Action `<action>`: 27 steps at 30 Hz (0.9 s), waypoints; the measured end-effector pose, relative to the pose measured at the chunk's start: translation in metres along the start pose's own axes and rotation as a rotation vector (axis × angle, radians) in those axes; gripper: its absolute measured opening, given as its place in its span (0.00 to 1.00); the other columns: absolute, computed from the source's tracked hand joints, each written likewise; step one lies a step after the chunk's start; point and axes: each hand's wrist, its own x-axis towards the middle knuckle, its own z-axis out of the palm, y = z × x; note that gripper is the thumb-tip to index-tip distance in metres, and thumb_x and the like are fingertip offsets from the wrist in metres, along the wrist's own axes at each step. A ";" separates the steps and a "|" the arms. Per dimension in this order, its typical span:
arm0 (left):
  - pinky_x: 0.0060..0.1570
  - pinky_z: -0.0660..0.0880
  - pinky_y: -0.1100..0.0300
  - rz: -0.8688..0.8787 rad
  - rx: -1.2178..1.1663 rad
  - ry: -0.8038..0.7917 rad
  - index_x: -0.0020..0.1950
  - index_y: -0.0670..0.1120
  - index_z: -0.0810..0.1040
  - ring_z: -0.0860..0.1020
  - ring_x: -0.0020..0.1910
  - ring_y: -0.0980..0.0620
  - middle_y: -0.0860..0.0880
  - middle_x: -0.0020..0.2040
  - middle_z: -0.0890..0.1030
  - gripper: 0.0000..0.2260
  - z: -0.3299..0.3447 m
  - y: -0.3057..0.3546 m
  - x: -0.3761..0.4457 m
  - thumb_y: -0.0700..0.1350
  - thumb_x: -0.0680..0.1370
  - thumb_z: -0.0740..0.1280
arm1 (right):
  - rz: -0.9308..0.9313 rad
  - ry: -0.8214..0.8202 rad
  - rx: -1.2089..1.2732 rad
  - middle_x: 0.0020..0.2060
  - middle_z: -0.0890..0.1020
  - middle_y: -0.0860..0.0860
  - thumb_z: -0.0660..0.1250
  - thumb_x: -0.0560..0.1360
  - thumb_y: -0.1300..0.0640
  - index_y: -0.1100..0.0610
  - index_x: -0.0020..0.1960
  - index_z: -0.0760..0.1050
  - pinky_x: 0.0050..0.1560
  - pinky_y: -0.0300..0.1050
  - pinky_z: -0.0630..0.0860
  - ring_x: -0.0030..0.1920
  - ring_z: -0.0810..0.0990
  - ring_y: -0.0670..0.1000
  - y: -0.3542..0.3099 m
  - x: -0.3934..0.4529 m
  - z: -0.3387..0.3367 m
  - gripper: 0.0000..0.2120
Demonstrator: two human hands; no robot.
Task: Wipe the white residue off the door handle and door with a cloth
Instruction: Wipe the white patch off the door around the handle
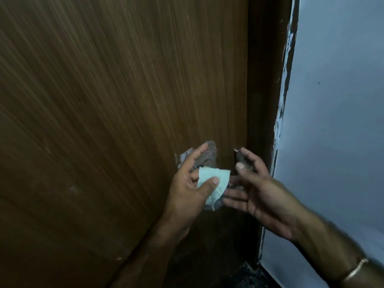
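A brown wooden door (116,104) fills most of the view. My left hand (191,188) holds a pale green cloth (214,183) against the door near its right edge, thumb on top of the cloth. A grey-white smear of residue (205,156) shows on the wood behind my fingers. My right hand (259,188) is just right of the cloth, fingers spread, its index finger and thumb around a metal part of the door handle (239,156), most of which is hidden by the hands.
A dark brown door frame (264,80) runs down the right side of the door. Beyond it is a light blue wall (336,121) with chipped paint along the frame. A dark floor (245,275) shows at the bottom.
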 end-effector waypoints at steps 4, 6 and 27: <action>0.50 0.81 0.56 0.006 0.125 0.012 0.63 0.57 0.78 0.81 0.57 0.56 0.55 0.61 0.81 0.21 0.000 -0.005 -0.002 0.35 0.76 0.70 | 0.025 -0.101 -0.062 0.55 0.84 0.55 0.62 0.80 0.50 0.32 0.67 0.67 0.58 0.62 0.78 0.54 0.84 0.61 0.010 -0.006 -0.004 0.20; 0.51 0.82 0.53 -0.024 0.117 0.005 0.64 0.55 0.78 0.82 0.57 0.54 0.53 0.60 0.82 0.21 -0.001 -0.008 -0.002 0.35 0.75 0.71 | -0.074 -0.138 -0.187 0.56 0.84 0.49 0.63 0.79 0.53 0.35 0.66 0.71 0.57 0.59 0.79 0.56 0.84 0.55 0.013 -0.008 -0.004 0.19; 0.45 0.81 0.53 -0.072 0.221 0.072 0.51 0.48 0.81 0.84 0.48 0.48 0.47 0.48 0.84 0.06 -0.001 -0.007 0.013 0.46 0.76 0.72 | -0.319 0.069 -0.554 0.46 0.82 0.48 0.66 0.78 0.60 0.56 0.51 0.79 0.42 0.37 0.80 0.45 0.82 0.45 0.007 0.016 0.001 0.05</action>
